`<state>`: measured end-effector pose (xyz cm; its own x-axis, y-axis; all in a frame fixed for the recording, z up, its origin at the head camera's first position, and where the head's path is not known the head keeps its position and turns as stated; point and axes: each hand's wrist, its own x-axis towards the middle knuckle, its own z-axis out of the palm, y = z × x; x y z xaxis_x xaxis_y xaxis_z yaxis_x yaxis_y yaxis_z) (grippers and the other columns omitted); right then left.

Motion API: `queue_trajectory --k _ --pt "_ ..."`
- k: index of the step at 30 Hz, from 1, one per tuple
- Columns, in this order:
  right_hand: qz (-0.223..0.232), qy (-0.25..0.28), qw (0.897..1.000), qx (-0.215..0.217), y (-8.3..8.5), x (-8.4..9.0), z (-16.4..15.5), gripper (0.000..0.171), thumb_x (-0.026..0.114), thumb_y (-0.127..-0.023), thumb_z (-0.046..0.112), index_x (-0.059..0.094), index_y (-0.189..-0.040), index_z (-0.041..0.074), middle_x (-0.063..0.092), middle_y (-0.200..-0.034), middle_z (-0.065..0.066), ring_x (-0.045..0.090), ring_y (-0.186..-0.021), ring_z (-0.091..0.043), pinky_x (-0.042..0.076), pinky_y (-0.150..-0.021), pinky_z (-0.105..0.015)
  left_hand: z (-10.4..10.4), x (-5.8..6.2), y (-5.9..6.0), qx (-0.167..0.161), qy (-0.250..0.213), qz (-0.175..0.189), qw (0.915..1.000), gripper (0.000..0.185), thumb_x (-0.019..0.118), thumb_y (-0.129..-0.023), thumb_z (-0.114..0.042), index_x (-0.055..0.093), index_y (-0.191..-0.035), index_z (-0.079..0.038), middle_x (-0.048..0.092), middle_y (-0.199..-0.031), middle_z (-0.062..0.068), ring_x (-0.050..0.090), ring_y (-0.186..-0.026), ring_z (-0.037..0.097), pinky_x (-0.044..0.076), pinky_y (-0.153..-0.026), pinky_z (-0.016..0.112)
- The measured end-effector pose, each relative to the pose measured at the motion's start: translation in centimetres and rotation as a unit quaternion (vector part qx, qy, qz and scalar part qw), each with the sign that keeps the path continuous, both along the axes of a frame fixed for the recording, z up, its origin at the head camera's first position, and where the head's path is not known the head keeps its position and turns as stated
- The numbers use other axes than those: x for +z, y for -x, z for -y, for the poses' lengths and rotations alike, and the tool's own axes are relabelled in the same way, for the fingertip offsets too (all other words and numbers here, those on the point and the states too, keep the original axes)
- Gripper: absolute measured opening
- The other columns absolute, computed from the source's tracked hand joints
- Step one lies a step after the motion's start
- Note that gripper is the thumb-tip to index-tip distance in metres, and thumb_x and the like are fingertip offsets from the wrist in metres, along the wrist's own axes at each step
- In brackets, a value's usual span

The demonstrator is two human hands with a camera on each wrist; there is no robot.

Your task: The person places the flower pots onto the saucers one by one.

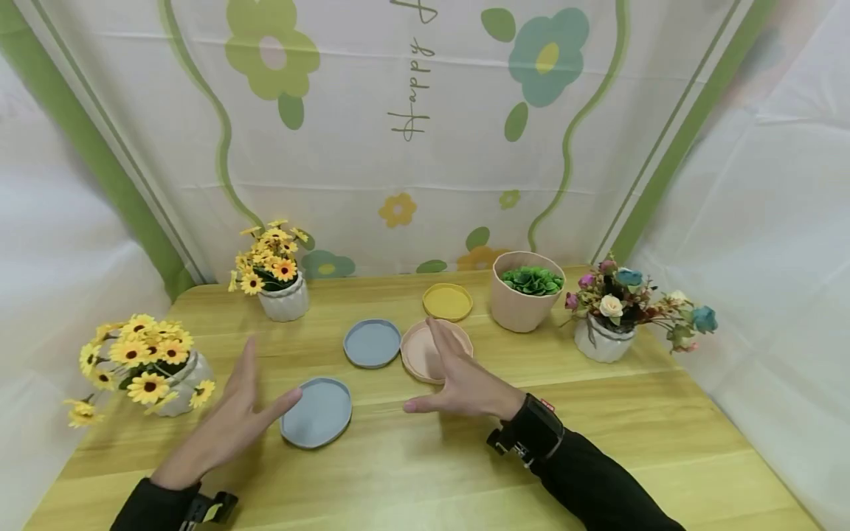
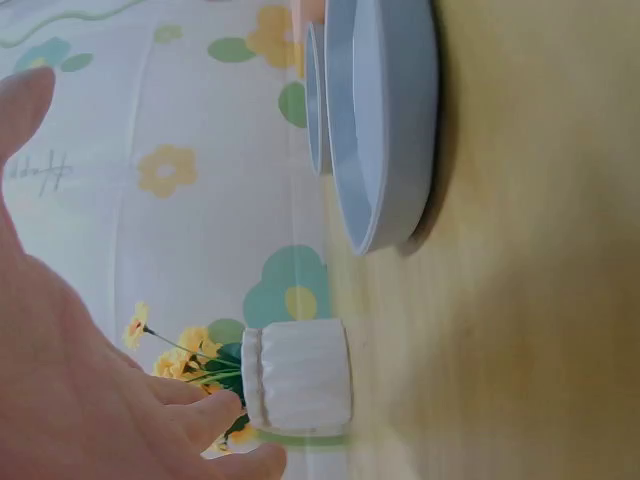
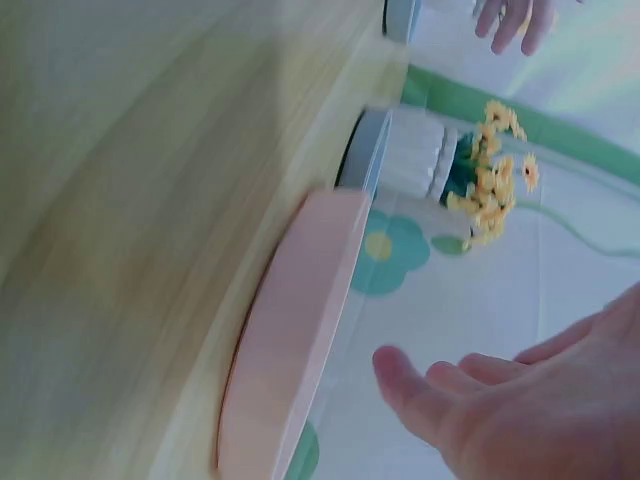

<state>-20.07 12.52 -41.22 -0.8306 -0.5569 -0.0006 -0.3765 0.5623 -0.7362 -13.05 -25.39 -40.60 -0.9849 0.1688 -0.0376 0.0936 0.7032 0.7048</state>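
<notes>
My left hand (image 1: 232, 420) hovers over the table's left side, fingers straight and thumb spread toward the near blue-grey plate (image 1: 316, 413). In the left wrist view that plate (image 2: 385, 120) stands apart from the fingers. My right hand (image 1: 458, 376) is held above the near edge of the pink plate (image 1: 418, 354), with thumb and fingers spread and nothing between them. The right wrist view shows the pink plate (image 3: 290, 340) below the fingertips. A second blue-grey plate (image 1: 372, 344) lies beside the pink one, and a small yellow plate (image 1: 448, 302) sits behind it.
Two white pots of yellow flowers, one farther back (image 1: 284, 299) and one nearer (image 1: 182, 383), stand at the left. A pink pot (image 1: 521, 306) with a green plant and a white pot (image 1: 603, 341) of mixed flowers stand at the right. A printed cloth (image 1: 372, 169) hangs behind.
</notes>
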Motion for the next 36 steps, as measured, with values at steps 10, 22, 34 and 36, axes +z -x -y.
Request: queue_trajectory --k 10,22,34,36 --pt "-0.002 -0.024 0.997 0.073 -0.4 -0.8 3.2 0.143 0.089 -0.078 0.06 -0.017 -0.168 0.029 -0.01 -0.18 -0.002 -0.003 -0.166 -0.021 0.018 -0.134 -0.056 1.6 -1.0 -2.7 0.046 -0.005 0.082 0.9956 0.111 0.054 -0.107 -0.056 -0.033 -0.162 -0.014 -0.018 -0.17 0.035 -0.002 -0.153 0.067 0.016 -0.109 0.09" --pt "-0.063 -0.106 0.984 0.127 -0.7 -1.5 7.5 0.144 0.085 -0.077 0.07 -0.008 -0.17 0.012 0.009 -0.178 -0.015 0.016 -0.165 -0.03 0.031 -0.132 -0.047 4.9 -2.3 -3.4 0.094 0.043 0.222 0.9695 0.121 0.042 -0.105 -0.071 -0.042 -0.152 0.002 -0.017 -0.162 0.048 -0.003 -0.148 0.071 0.016 -0.115 0.086" --pt "-0.114 -0.173 0.968 0.143 -0.1 -1.4 11.7 0.141 0.082 -0.075 0.076 0.008 -0.169 0.003 0.026 -0.173 -0.017 0.036 -0.156 -0.03 0.037 -0.128 -0.041 8.3 -2.7 -3.4 0.141 0.044 0.17 0.9743 0.126 0.05 -0.105 -0.064 -0.039 -0.148 0.016 -0.029 -0.154 0.053 -0.007 -0.143 0.075 0.015 -0.114 0.086" --pt "-0.121 -0.188 0.964 0.143 -0.1 -1.3 12.3 0.138 0.081 -0.075 0.077 0.012 -0.169 0.004 0.03 -0.171 -0.015 0.04 -0.153 -0.028 0.04 -0.126 -0.041 8.6 -2.4 -3.2 0.153 0.055 0.176 0.9708 0.128 0.05 -0.104 -0.065 -0.035 -0.147 0.021 -0.024 -0.153 0.056 -0.003 -0.143 0.076 0.017 -0.115 0.085"
